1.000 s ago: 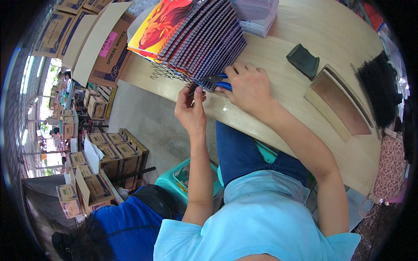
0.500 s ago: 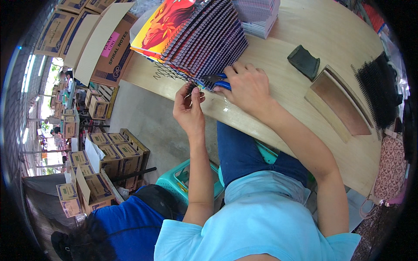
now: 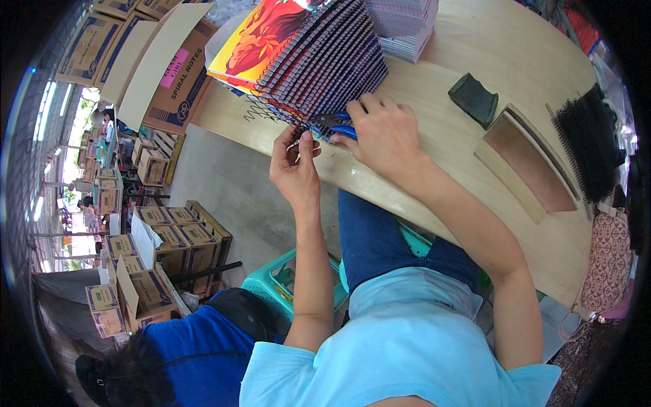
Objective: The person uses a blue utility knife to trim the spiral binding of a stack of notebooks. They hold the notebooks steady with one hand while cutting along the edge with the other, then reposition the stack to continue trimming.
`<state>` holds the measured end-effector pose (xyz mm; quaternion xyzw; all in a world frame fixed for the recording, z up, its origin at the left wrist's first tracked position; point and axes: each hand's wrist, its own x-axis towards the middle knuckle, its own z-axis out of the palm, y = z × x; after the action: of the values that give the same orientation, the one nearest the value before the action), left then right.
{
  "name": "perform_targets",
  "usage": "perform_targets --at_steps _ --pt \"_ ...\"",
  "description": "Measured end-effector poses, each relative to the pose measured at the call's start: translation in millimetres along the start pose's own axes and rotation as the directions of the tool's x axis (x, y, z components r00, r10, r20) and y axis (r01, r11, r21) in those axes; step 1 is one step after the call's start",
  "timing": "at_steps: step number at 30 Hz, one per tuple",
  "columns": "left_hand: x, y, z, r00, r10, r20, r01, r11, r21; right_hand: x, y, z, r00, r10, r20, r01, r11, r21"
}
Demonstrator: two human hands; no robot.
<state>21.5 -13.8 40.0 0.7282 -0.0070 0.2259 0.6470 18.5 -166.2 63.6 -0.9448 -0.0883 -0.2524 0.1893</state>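
Observation:
A tall stack of spiral notebooks (image 3: 325, 61) with a red and yellow cover stands at the table's far edge, its dark coils facing me. My right hand (image 3: 388, 136) is closed around blue-handled pliers (image 3: 344, 129), whose jaws reach the lower front corner of the stack. Close to the jaws, my left hand (image 3: 295, 166) pinches a dark wire coil end (image 3: 297, 136) between thumb and fingers. Loose coil ends (image 3: 261, 108) stick out from the stack's left side. The exact spot where the jaws meet the wire is too small to make out.
A second stack of notebooks (image 3: 407, 30) stands behind. On the table (image 3: 447, 163) lie a dark block (image 3: 473, 100), a curved wooden piece (image 3: 529, 163) and a bundle of black coils (image 3: 586, 146). Cartons (image 3: 180, 88) stand left; a person in blue (image 3: 203, 346) is at lower left.
My left thumb and fingers have risen slightly toward the stack's lower corner. My right hand keeps its hold on the pliers with hardly any movement.

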Motion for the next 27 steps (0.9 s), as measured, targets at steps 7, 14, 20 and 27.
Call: perform_targets --at_steps 7,14,20,27 --pt "1.5 -0.5 -0.1 1.0 -0.011 -0.02 0.011 1.0 -0.008 10.8 -4.1 -1.0 0.954 0.056 0.296 -0.082 0.994 0.076" --pt "7.2 -19.0 -16.1 0.931 -0.347 0.114 0.355 0.787 -0.505 4.8 3.5 -17.6 0.989 0.083 0.12 -0.095 0.991 0.094" --pt "20.9 -26.9 -32.3 0.832 -0.318 0.455 0.541 0.282 -0.792 2.3 1.9 -9.8 0.998 0.039 0.047 -0.039 0.999 0.016" --pt "4.0 9.8 -7.2 0.991 0.083 0.106 -0.097 0.985 0.141 8.7 -3.0 -6.1 1.0 0.004 -0.031 -0.004 1.0 0.003"
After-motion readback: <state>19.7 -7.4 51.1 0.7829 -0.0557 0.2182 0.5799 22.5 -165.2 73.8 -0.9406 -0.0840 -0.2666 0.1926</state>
